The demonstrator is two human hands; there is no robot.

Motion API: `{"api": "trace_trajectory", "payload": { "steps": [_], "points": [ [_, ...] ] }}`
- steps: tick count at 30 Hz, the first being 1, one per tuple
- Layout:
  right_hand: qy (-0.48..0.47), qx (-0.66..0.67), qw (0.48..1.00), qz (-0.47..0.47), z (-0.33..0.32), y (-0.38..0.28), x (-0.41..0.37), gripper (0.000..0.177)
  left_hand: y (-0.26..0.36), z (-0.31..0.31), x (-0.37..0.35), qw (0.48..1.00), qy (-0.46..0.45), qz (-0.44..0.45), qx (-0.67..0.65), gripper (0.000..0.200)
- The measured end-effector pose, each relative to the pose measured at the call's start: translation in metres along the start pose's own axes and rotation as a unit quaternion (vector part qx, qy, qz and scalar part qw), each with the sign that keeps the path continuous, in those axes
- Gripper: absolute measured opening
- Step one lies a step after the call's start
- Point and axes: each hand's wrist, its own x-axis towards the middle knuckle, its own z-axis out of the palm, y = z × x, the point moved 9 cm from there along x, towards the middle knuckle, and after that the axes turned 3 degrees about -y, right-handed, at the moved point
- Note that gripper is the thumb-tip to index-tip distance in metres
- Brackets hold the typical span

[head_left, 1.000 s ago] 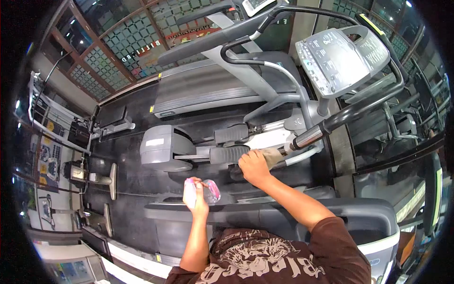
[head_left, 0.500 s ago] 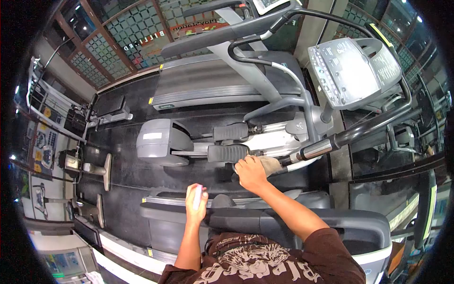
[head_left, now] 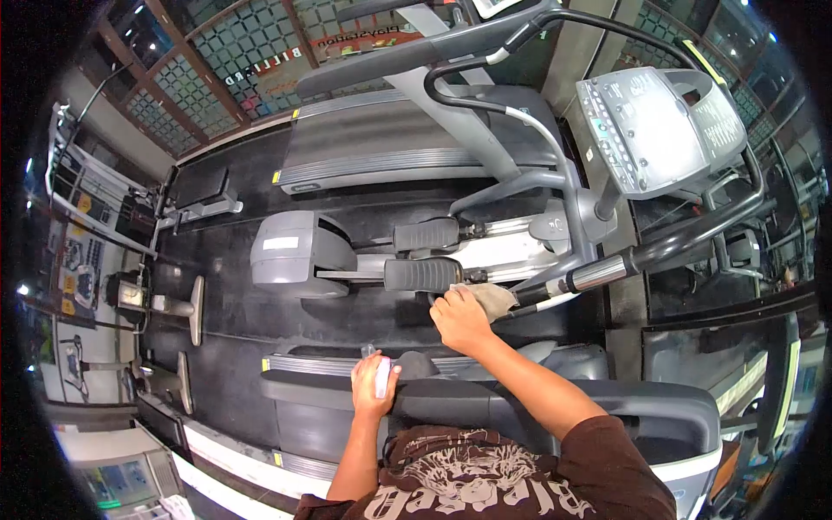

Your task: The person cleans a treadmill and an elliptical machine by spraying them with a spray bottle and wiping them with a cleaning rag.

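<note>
1. Nearest, the left hand [head_left: 373, 392] is wrapped round a small pale container [head_left: 382, 376] with a clear part at its far end. The container stands over the near handrail [head_left: 511, 400], its long axis running roughly near to far.
2. Farther out and to the right, the right hand [head_left: 461, 322] is curled on a beige cloth [head_left: 494, 302], gripping its left end. Its fingertips cannot be fully made out.
3. The cloth extends rightward from the right hand, long axis left to right, by the lower end of the near handle [head_left: 598, 273]. Actual contact with the metal cannot be confirmed.
4. The right hand is clearly nearer to the handle; the left hand is well apart, to the near left.
5. Just beyond the right hand, to the left, lies the near pedal [head_left: 422, 274], lengthwise left to right.
6. Farther still are the far pedal [head_left: 425, 234] and a treadmill [head_left: 390, 134].
</note>
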Motion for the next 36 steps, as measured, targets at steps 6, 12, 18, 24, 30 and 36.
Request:
{"api": "trace_trajectory", "payload": {
  "steps": [6,12,18,24,30,36],
  "points": [
    [-0.065,-0.008,0.998,-0.015,0.02,-0.007,0.005,0.014,0.002,-0.007,0.003,1.0,0.014,-0.015,-0.003,0.029],
    [-0.141,-0.067,0.986,-0.049,0.054,-0.023,0.012,0.019,-0.005,-0.003,0.003,1.0,0.004,-0.019,0.019,0.037],
    [-0.258,-0.09,0.952,-0.136,0.154,-0.073,-0.01,0.021,-0.009,-0.007,-0.002,0.999,0.034,-0.016,-0.008,0.035],
    [-0.597,0.101,0.795,-0.049,0.244,-0.046,-0.111,0.027,-0.018,-0.017,-0.005,0.997,0.075,-0.022,-0.019,0.035],
    [-0.6,0.132,0.777,-0.136,0.229,0.042,-0.206,0.044,-0.023,-0.01,-0.003,0.997,0.065,-0.036,-0.01,0.039],
    [-0.383,0.253,0.796,0.395,0.123,0.153,-0.196,0.048,-0.022,-0.007,-0.001,0.998,0.049,-0.041,-0.009,0.038]
  ]
}}
